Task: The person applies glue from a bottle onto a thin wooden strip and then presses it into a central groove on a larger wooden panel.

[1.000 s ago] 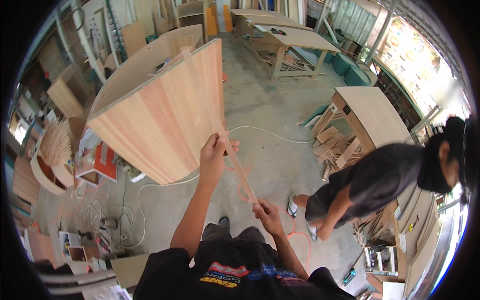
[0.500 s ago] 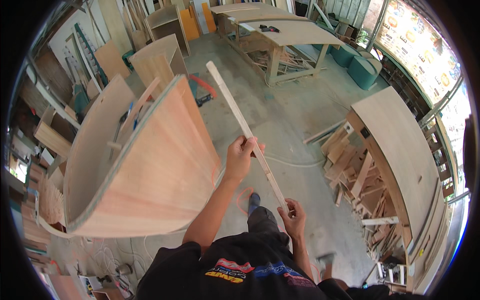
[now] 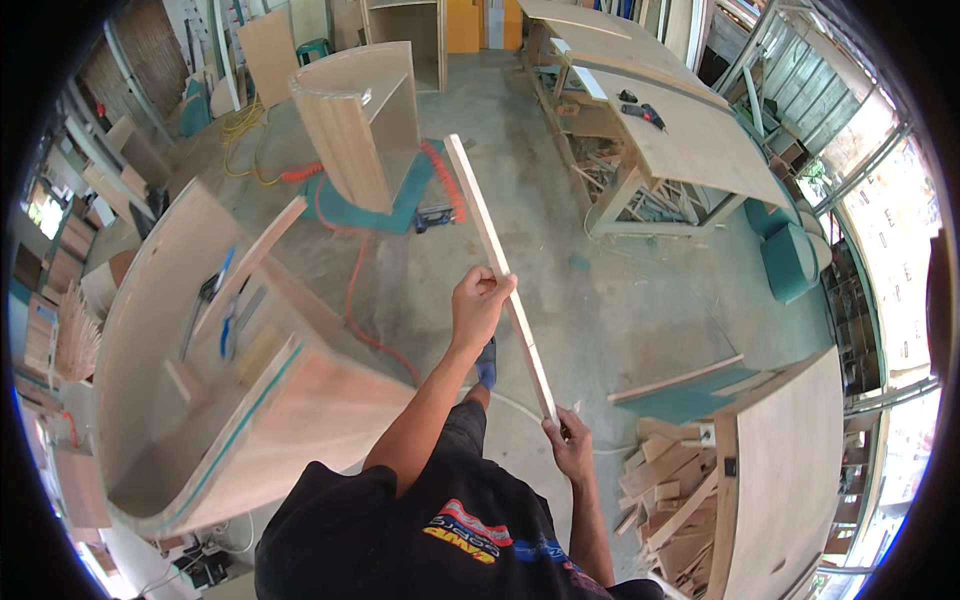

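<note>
While I watch the head view, these are the facts I can read from it.

Head view, strip: I see a long thin wooden strip (image 3: 497, 268) held in the air in front of the body, slanting from lower right, near the waist, up and away to the upper left, over the concrete floor (image 3: 600, 300).

Head view, left hand: my left hand (image 3: 478, 308) is wrapped around the strip near its middle, fingers closed on it, the arm stretched forward.

Head view, right hand: my right hand (image 3: 570, 450) pinches the near end of the strip, fingers shut on it, close to the body.

Head view, hands to each other: well apart along the strip, left one farther out.

Head view, left side: a large curved wooden cabinet (image 3: 200, 400) lies on its side, just beside the left arm; a blue-handled clamp (image 3: 215, 285) rests on it.

Head view, farther off: a second curved cabinet (image 3: 360, 125) stands upright beyond the strip's far end, with an orange hose (image 3: 355, 290) across the floor between.

Head view, right side: a workbench (image 3: 690, 135) at upper right, a pile of wood offcuts (image 3: 670, 490) at lower right, beside a curved panel (image 3: 790, 470).
</note>
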A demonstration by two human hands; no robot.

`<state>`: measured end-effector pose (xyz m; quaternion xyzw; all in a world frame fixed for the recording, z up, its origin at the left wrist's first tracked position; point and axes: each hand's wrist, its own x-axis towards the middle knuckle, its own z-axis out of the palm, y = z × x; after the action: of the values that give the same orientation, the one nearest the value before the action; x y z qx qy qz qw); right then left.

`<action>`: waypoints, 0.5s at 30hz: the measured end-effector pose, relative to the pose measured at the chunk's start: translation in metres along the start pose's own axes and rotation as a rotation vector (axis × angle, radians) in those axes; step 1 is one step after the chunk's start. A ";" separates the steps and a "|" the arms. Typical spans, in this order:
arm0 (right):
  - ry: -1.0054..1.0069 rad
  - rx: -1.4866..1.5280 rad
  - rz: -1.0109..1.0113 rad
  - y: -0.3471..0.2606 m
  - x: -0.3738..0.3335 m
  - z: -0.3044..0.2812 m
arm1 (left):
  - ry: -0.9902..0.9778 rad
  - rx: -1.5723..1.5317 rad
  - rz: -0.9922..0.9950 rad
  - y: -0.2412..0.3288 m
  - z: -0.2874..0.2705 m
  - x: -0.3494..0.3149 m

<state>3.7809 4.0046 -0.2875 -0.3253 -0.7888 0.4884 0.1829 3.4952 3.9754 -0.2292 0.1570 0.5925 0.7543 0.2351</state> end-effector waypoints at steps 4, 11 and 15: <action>-0.020 0.158 0.184 0.036 0.120 -0.005 | 0.021 0.106 -0.055 -0.056 0.032 0.130; 0.300 -0.076 0.201 0.027 0.354 -0.046 | -0.207 0.303 -0.076 -0.051 0.108 0.316; 0.379 -0.075 0.128 0.041 0.502 -0.061 | -0.367 0.327 -0.168 -0.052 0.119 0.426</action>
<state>3.4694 4.4039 -0.3104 -0.4673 -0.7356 0.3993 0.2847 3.2077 4.3131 -0.2671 0.2772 0.6651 0.5853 0.3719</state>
